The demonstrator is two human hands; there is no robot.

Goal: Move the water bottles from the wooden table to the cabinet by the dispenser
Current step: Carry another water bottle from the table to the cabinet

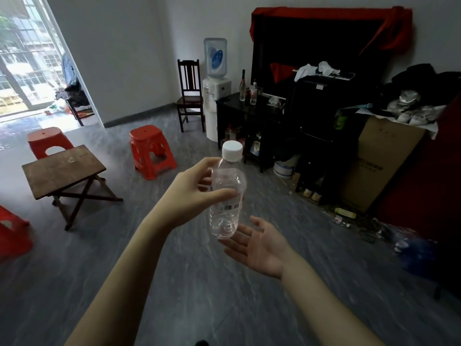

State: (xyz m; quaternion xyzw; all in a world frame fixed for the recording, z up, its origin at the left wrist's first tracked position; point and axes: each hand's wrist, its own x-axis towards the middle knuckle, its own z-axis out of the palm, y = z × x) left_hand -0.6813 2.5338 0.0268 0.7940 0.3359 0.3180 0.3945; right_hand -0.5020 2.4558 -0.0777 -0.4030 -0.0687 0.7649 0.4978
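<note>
Grey floor (99,283) fills the lower half of the frame. Upper right, a black cabinet (239,108) stands against the wall, a few bottles on its top, and just to its left the white water dispenser (215,96) carries its blue jug. Beside that, a dark wooden chair (189,96). Over at middle left sits the wooden table (64,171) on crossed legs, its top nearly bare apart from something small and clear that's hard to make out. Red stools (152,151) ring it.

Centre frame, the left hand (192,193) reaches in from lower left with fingers and thumb wrapped around the upper body of the water bottle (227,193). The bottle stands nearly upright in mid-air, clear, white cap on top, barcode label showing. Just below it, the right hand (259,243) lies palm up with fingers spread loosely wide, fingertips at the bottle's base; whether they actually touch it, I can't tell.
</note>
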